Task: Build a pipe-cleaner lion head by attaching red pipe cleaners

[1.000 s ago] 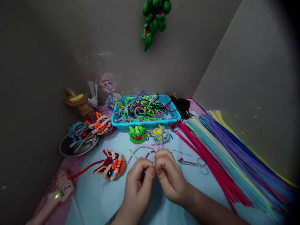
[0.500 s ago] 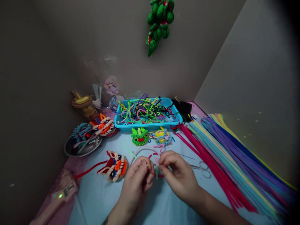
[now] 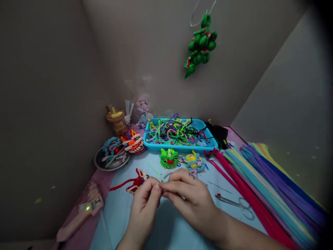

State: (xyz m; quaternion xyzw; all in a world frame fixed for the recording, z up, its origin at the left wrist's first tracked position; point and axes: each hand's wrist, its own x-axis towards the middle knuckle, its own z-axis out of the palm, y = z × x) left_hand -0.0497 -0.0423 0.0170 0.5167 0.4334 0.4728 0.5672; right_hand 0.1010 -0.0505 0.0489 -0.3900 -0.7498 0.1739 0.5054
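Over the blue work surface (image 3: 166, 229), my left hand (image 3: 145, 205) and my right hand (image 3: 192, 201) meet at the fingertips. Each is closed in a pinch. What lies between the fingers is hidden. A pale lilac fuzzy strand (image 3: 168, 173) shows just behind them. Beyond my left hand lies a red, cream and blue pipe-cleaner animal head (image 3: 140, 177), partly covered by that hand. A green pipe-cleaner dragon head (image 3: 169, 159) and a blue and yellow pipe-cleaner piece (image 3: 195, 162) sit farther back. Scissors (image 3: 238, 205) rest to the right of my right hand.
Behind stands a blue tray (image 3: 182, 148) of pipe-cleaner offcuts. Bundles of long pipe cleaners (image 3: 270, 187) cover the right side. At left are a metal bowl (image 3: 100, 166), an orange and cream piece (image 3: 134, 142) and a pink glue gun (image 3: 80, 218) with a green light. A green ornament (image 3: 201, 45) hangs above.
My hands have come together from slightly apart, and their fingertips now touch. The whole view has shifted, so the things on the table appear farther right.
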